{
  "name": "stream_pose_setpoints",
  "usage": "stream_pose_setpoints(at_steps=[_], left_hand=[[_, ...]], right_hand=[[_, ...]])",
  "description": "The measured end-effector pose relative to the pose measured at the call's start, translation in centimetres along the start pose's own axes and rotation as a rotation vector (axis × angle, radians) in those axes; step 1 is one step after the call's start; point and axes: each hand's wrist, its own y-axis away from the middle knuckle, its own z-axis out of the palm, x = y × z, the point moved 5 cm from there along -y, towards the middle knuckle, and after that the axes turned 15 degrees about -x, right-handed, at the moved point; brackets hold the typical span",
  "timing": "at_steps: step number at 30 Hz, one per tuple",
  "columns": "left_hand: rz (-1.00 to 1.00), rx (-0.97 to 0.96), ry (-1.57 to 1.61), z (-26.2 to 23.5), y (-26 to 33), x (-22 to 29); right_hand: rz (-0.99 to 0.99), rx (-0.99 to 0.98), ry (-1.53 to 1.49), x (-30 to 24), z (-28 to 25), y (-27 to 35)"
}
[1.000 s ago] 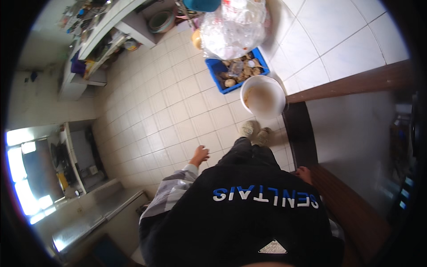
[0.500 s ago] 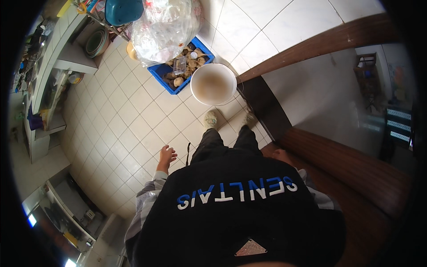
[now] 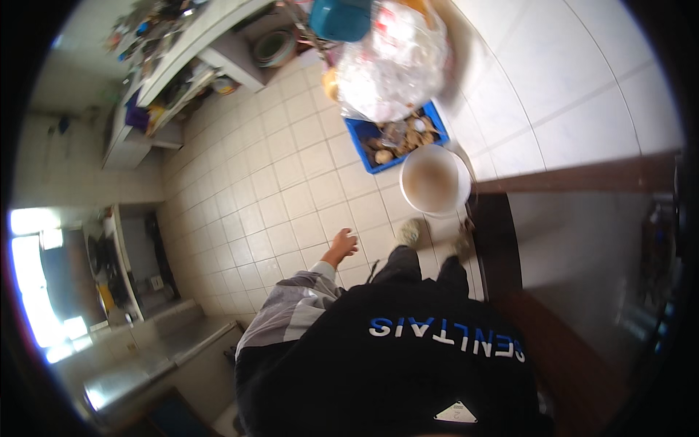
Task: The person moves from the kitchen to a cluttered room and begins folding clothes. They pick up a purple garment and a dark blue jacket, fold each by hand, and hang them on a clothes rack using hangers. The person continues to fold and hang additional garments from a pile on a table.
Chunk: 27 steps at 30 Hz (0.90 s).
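My left hand point(image 3: 342, 246) hangs beside my hip over the tiled floor, fingers loosely apart and holding nothing. It touches no object. My right hand is out of sight, hidden by my body or beyond the picture. Just ahead of my shoes point(image 3: 409, 231) stands a white bucket point(image 3: 466, 191) with cloudy brownish water point(image 3: 431, 183) in it. Behind the bucket sits a blue plastic crate point(image 3: 357, 143) with several brown, root-like vegetables point(image 3: 413, 138) and a crumpled clear wrapper in it.
Clear plastic bags point(image 3: 393, 69) bulge over the crate, with a teal basin point(image 3: 341, 20) beside them. Cluttered counter shelves point(image 3: 240, 65) line the far left. A steel counter point(image 3: 138, 371) lies at the near left. Dark wooden furniture point(image 3: 561, 349) borders my right side.
My view has swung left, so the bucket, crate and my body appear farther right. More of the window and steel counter shows. My right hand has gone out of view.
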Motion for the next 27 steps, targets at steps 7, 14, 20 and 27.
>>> stream_pose_setpoints(at_steps=[7, 14, 20, 27], left_hand=[[0.024, 0.012, 0.022, 2.2, 1.0, 0.2], [-0.116, 0.040, 0.049, 8.4, 0.3, -6.6], [-0.026, -0.214, -0.466, 23.6, -2.8, -1.0], [0.196, -0.313, -0.635, 43.5, -1.6, 9.8]], right_hand=[[0.047, -0.217, -0.003, -8.0, -7.2, -1.3], [0.165, -0.077, -0.447, -4.3, -12.5, 1.2], [-0.190, -0.137, 0.148, 4.4, -17.9, 4.0], [-0.071, -0.126, -0.053, 11.1, -26.0, 1.1]])
